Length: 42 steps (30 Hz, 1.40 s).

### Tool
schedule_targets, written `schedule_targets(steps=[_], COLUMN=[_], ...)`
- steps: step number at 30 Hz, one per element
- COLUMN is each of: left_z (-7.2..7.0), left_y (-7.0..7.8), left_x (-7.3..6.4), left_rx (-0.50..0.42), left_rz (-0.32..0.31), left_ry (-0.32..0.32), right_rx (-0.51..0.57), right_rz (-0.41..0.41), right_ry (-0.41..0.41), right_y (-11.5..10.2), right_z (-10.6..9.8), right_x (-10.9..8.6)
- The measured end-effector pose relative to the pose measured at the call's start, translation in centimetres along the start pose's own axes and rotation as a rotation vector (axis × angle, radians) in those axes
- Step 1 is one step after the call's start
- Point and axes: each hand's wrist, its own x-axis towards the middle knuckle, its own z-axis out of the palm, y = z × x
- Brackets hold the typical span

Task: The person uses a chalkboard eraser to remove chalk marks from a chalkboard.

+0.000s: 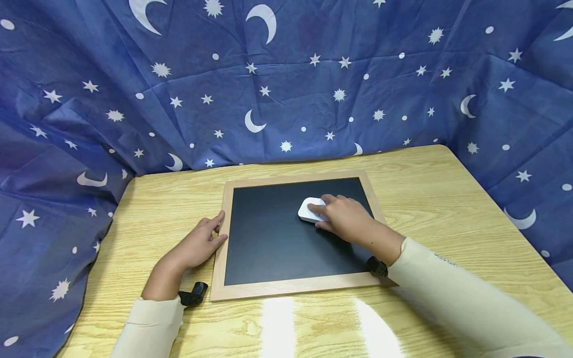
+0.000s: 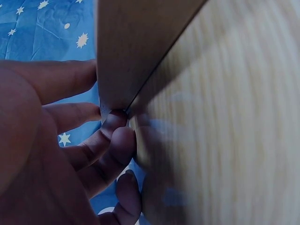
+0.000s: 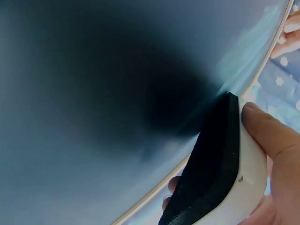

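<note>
A small blackboard point(image 1: 268, 243) in a light wooden frame lies flat on the table. My right hand point(image 1: 348, 217) grips a white board eraser point(image 1: 308, 211) over the right half of the black surface. In the right wrist view the dark felt underside point(image 3: 211, 164) of the eraser shows, tilted to the board, with the thumb along its white body. At the frame's left side rests my left hand point(image 1: 197, 243), thumb and index finger touching the wooden edge. The left wrist view shows its other fingers loosely bent, low by the frame's side point(image 2: 131, 42) and the tabletop.
The wood-grain table point(image 1: 447, 209) extends around the board on every side. A blue cloth point(image 1: 295, 84) with white moons and stars hangs behind and along both sides. Each wrist carries a small black camera, such as the one point(image 1: 194, 294) by the left sleeve.
</note>
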Motion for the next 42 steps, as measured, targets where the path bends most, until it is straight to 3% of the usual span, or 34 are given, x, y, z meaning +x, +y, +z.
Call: schedule_targets(steps=[5,11,25,42], left_z=[-0.1,-0.1,0.0,-0.1], left_y=[0.1,0.1,0.0,0.3], left_x=[0.0,-0.1,0.0,-0.1], left_rx=[-0.002,-0.003,0.01,0.006], left_rz=[0.0,-0.001,0.022,0.005], left_ry=[-0.002,-0.01,-0.004,-0.02], right_rx=[0.026,0.04,-0.018,0.029], right_rz=[0.056,0.061,0.056,0.187], right_ry=[0.0,0.049,0.131,0.115], right_y=[1.9,3.6,4.3,6.9], right_z=[0.0,0.3,0.9,-0.4], right_x=[-1.0,-1.9,-3.0,-5.3])
